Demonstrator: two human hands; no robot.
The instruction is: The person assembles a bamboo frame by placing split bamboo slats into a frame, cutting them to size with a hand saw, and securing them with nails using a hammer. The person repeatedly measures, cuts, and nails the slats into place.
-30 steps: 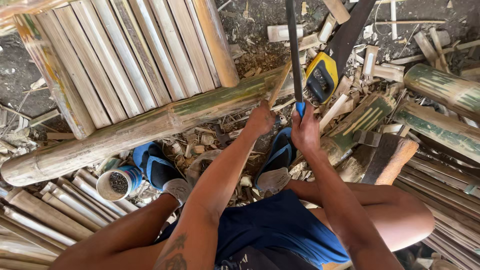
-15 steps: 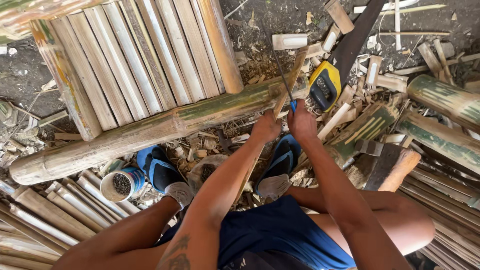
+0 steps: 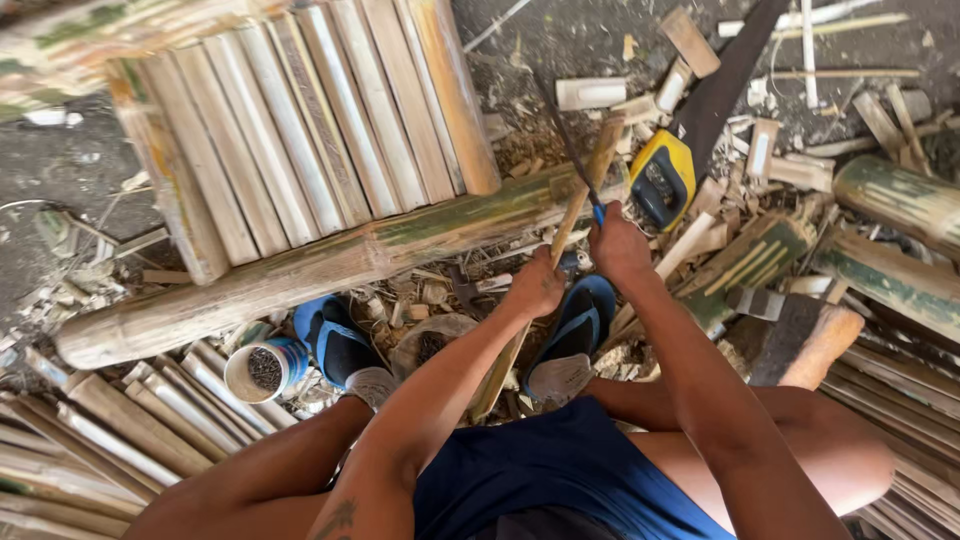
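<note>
White cup (image 3: pixel 262 370) of dark nails, hands (image 3: pixel 578 268) gripping bamboo strip (image 3: pixel 560 245)

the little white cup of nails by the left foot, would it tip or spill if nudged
The cup probably tips easily: it stands on uneven bamboo scraps. Its top is open, so the dark nails would likely spill. Being partly full, it may feel heavy for its size.

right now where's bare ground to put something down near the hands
Bare dark ground shows left of the bamboo slat panel, and a smaller patch above its right end. Around the left hand, right hand, saw and sandals, offcuts and poles crowd everything.
</note>
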